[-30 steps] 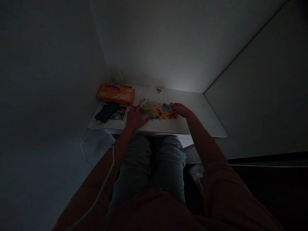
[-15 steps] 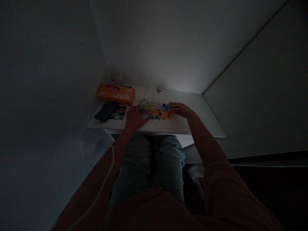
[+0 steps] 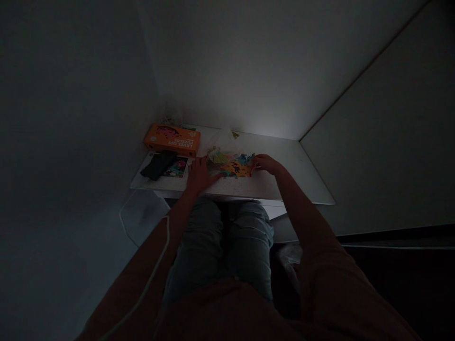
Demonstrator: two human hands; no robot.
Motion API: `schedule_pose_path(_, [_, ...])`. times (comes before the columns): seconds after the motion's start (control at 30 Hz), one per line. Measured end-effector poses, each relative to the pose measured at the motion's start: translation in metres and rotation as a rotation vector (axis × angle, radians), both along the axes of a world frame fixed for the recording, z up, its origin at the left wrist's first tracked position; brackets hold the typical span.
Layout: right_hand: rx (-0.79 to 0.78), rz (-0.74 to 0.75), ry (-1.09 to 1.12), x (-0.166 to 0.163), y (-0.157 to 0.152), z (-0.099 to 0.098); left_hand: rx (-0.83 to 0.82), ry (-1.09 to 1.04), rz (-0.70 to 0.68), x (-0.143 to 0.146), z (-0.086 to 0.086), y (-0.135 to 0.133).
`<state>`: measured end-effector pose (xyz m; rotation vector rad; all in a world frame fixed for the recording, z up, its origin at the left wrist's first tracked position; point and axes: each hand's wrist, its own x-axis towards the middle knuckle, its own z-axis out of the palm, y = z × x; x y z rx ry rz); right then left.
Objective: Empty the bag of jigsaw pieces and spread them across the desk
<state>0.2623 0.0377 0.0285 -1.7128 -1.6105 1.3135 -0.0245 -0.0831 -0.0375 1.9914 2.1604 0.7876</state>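
A partly assembled jigsaw puzzle (image 3: pixel 234 167), orange with blue and green patches, lies on the white tabletop between my hands. My left hand (image 3: pixel 199 176) rests flat at its left side, fingers spread and the thumb reaching toward the lower edge. At the right edge, the fingers of my right hand (image 3: pixel 262 164) are bent together on a reddish-orange puzzle piece (image 3: pixel 253 167); the dim light blurs the exact grip. A crumpled clear plastic bag (image 3: pixel 222 141) with some colourful pieces lies against the puzzle's upper left part.
An orange puzzle box (image 3: pixel 172 139) stands at the back left. In front of it, a dark cloth-like item (image 3: pixel 158 165) partly covers a printed picture card (image 3: pixel 177 167). A small green piece (image 3: pixel 235 135) lies near the back wall. A white cable (image 3: pixel 151 284) crosses my left forearm.
My right hand's fingers have drawn closer together and lowered slightly at the puzzle's right edge. My left hand stays almost where it was.
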Motion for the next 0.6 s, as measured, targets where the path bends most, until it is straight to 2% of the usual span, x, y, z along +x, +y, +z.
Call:
schedule_pose_path(0.23, [0.037,0.039,-0.141,0.024,-0.007,-0.012,-0.01,-0.042,-0.004,0.0,0.004,-0.002])
schedule_pose_path(0.37, [0.173,0.055,-0.128,0.024,-0.007,-0.014,-0.048,-0.048,0.002,0.002,0.009,-0.005])
schedule_pose_path(0.5, [0.357,0.054,-0.093,0.014,0.0,0.004,-0.049,-0.028,-0.008,0.002,0.008,-0.004])
schedule_pose_path(0.6, [0.459,0.194,-0.11,0.0,0.004,0.026,-0.037,-0.016,-0.022,0.001,0.006,-0.003])
